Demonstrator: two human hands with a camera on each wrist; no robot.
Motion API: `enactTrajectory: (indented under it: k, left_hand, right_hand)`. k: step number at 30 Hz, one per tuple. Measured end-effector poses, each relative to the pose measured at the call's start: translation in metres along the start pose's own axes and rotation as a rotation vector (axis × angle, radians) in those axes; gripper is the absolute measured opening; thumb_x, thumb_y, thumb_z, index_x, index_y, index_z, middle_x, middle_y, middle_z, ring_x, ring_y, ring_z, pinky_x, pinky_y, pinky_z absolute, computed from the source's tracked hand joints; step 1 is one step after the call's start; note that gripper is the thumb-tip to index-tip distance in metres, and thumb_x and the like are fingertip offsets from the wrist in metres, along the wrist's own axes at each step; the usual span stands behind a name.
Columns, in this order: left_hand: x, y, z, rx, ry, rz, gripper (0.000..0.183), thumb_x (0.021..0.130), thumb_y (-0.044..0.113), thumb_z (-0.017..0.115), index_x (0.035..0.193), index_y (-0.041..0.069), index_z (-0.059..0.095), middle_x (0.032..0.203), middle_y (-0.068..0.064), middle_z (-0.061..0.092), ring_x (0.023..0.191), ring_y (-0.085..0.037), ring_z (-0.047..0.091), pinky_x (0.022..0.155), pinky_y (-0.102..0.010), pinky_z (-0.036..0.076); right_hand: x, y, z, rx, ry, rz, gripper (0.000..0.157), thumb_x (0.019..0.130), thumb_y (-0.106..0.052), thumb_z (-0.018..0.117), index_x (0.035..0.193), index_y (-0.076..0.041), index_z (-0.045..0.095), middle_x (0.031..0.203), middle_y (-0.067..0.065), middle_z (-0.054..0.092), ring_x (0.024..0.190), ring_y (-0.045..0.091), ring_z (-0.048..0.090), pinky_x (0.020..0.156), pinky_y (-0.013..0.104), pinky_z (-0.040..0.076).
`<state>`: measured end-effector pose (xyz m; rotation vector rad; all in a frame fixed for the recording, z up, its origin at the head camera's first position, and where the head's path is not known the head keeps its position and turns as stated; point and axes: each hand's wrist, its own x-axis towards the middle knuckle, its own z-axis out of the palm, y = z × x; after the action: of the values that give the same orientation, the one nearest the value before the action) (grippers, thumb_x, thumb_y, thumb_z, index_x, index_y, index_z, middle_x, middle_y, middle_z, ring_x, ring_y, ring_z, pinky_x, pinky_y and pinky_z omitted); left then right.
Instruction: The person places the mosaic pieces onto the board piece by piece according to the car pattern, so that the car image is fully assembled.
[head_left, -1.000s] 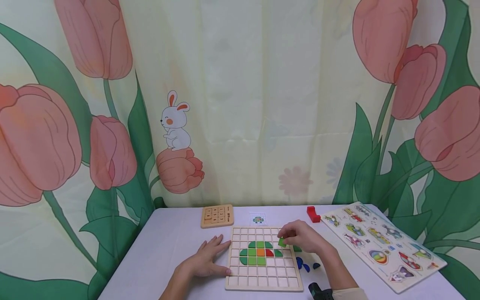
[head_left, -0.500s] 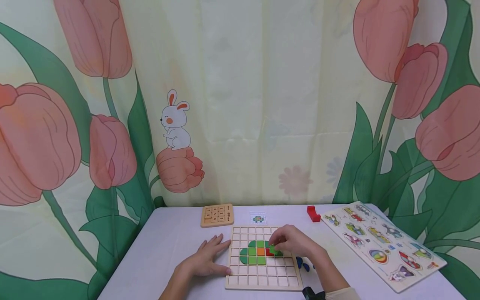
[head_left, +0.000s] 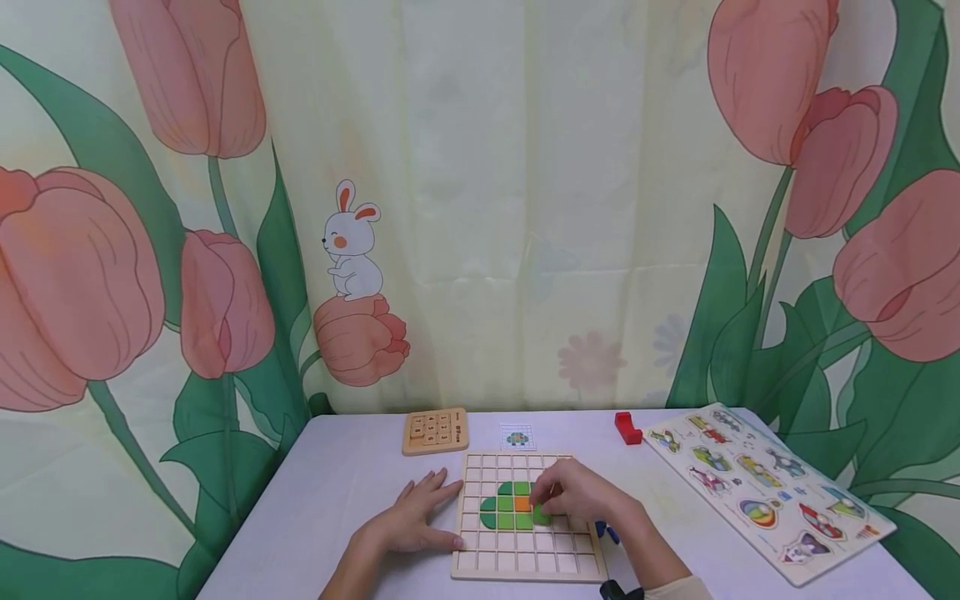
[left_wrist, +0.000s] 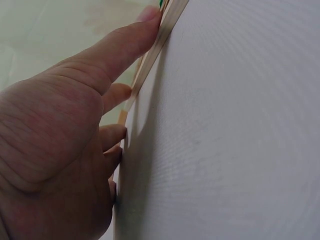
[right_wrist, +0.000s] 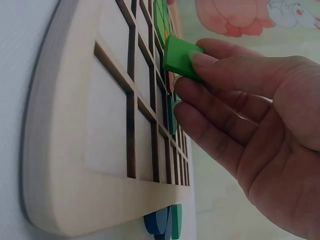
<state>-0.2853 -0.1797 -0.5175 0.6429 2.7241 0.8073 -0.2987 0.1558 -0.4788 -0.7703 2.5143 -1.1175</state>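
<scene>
Right now, line by line, what we see:

Right hand (head_left: 581, 493): we see it over the middle of the grid board (head_left: 525, 567), thumb and fingers (right_wrist: 220, 75) curled and pinching a green block (right_wrist: 181, 56).

Green block, place: in the head view it sits at the fingertips (head_left: 542, 516), low over the row where the coloured pieces end, just right of the green and orange tiles (head_left: 508, 505). The wrist view shows it apart from the board, not seated in a cell.

Green block, bearing: we judge it tilted, one flat face turned toward the grid, the held end under the fingertips. It looks close to square, so we cannot name a long axis with any confidence.

Block to fingers: it juts out beyond the fingertips toward the board, so the open cells lie straight ahead of it and the palm behind.

Nearer hand: the right, plainly; the left is off at the board's edge.

Left hand (head_left: 411, 518): fingers straight and slightly spread, lying flat on the white table (head_left: 337, 492), with the thumb (left_wrist: 125, 45) and fingertips pressed against the board's left rim (left_wrist: 160, 40). It holds nothing.

Loose pieces: blue shapes (head_left: 603, 530) lie on the table just beside the board's right edge, partly hidden by the right wrist.

Further off: a small wooden number board (head_left: 435, 430), a pattern card (head_left: 517, 436), a red piece (head_left: 627, 428) and a picture peg puzzle (head_left: 765, 492).
</scene>
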Motion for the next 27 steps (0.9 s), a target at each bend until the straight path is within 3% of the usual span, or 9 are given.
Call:
enactTrajectory:
  k: [5, 13, 27]
  left_hand:
    - [-0.0006, 0.0008, 0.0001, 0.006, 0.003, 0.001, 0.096, 0.080, 0.061, 0.083, 0.159, 0.021, 0.045, 0.171, -0.019, 0.026, 0.160, -0.043, 0.017, 0.127, -0.069, 0.007]
    - [-0.0015, 0.0008, -0.0006, 0.001, 0.003, 0.002, 0.096, 0.080, 0.061, 0.083, 0.159, 0.020, 0.045, 0.171, -0.019, 0.026, 0.160, -0.043, 0.017, 0.127, -0.069, 0.007]
    - [-0.0006, 0.0002, -0.0008, 0.007, -0.001, 0.000, 0.095, 0.080, 0.061, 0.082, 0.159, 0.021, 0.046, 0.171, -0.019, 0.027, 0.160, -0.043, 0.018, 0.127, -0.069, 0.008]
  right_hand:
    - [0.0004, -0.0018, 0.0021, -0.005, -0.012, 0.024, 0.022, 0.089, 0.005, 0.076, 0.101, -0.013, 0.083, 0.097, -0.002, 0.077, 0.085, 0.018, 0.061, 0.077, 0.029, 0.058]
    - [0.0011, -0.0020, 0.0028, -0.026, -0.026, 0.016, 0.023, 0.089, 0.005, 0.076, 0.101, -0.013, 0.083, 0.094, -0.004, 0.077, 0.081, 0.014, 0.062, 0.075, 0.024, 0.057]
    - [0.0028, -0.0037, 0.0070, -0.057, -0.021, 0.026, 0.023, 0.084, 0.004, 0.081, 0.094, -0.016, 0.084, 0.089, -0.004, 0.076, 0.077, 0.013, 0.061, 0.071, 0.025, 0.055]
